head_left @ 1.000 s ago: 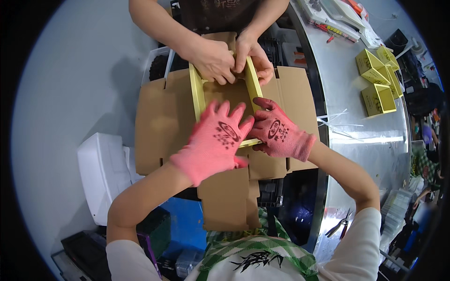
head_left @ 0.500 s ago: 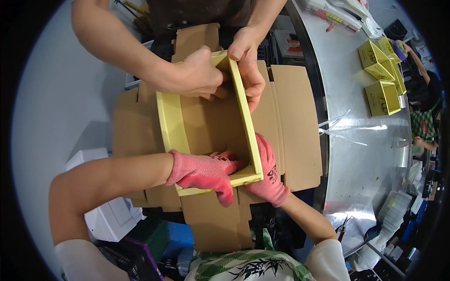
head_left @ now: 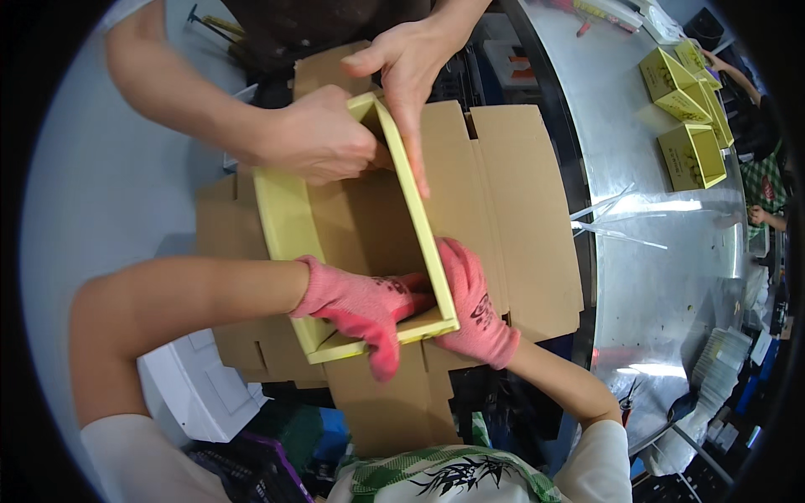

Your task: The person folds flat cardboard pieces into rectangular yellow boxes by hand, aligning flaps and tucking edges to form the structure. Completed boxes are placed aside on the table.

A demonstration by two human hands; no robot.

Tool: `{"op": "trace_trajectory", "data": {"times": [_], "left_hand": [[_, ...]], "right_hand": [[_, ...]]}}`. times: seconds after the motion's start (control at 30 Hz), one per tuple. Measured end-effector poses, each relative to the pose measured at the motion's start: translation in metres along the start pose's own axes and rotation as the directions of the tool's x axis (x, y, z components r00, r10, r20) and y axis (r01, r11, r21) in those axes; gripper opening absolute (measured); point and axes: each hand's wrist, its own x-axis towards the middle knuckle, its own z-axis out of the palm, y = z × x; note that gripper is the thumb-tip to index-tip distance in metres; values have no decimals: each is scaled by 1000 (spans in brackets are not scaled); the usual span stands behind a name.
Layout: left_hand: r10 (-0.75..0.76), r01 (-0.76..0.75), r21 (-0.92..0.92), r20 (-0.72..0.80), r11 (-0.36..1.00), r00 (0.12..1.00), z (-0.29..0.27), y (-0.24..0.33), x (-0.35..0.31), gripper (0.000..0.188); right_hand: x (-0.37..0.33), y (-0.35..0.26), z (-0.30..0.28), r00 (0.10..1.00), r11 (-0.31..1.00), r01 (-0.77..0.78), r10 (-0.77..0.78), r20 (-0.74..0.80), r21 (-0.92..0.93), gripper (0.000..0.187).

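An open yellow cardboard box [head_left: 283, 220] with a brown inside stands over flattened cardboard. My left hand [head_left: 369, 303], in a pink glove, reaches into its near right corner. Those fingers press the inside of the right wall, and the thumb hangs over the near edge. Against the outside of that same wall is my right hand [head_left: 471, 308], also gloved in pink, its fingertips partly hidden. Across from me, a co-worker's fist [head_left: 323, 138] is inside the far end. The co-worker's other hand [head_left: 411, 80] lies with straight fingers along the outside of the right wall.
Brown flattened cartons [head_left: 524, 226] spread beneath the box. On the right runs a metal table [head_left: 641, 293] with yellow boxes [head_left: 692, 157], clear strips [head_left: 616, 225] and stacked clear containers [head_left: 725, 365]. Another person works beyond it. A white plastic object [head_left: 201, 386] stands at lower left.
The box has shifted a little to the left, with my hands following. The co-worker's hand on the right wall has loosened its grip, its fingers straightening and its thumb lifting off the rim.
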Motion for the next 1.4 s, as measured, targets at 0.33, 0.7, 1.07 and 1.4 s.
{"op": "trace_trajectory", "data": {"times": [0.33, 0.7, 1.07, 1.4], "left_hand": [[567, 131, 779, -550, 614, 614, 56, -7, -33, 30], [13, -622, -5, -1000, 783, 24, 124, -102, -11, 63], [163, -503, 205, -979, 840, -125, 109, -117, 30, 74], [-93, -792, -214, -976, 572, 197, 113, -123, 35, 76]], "right_hand": [[57, -97, -62, 861, 962, 246, -273, 430, 118, 92], [123, -100, 3, -61, 935, 152, 331, 942, -319, 89], [147, -73, 26, -327, 983, 36, 180, 928, -179, 101], [138, -76, 19, -131, 990, -9, 142, 981, -144, 74]]}}
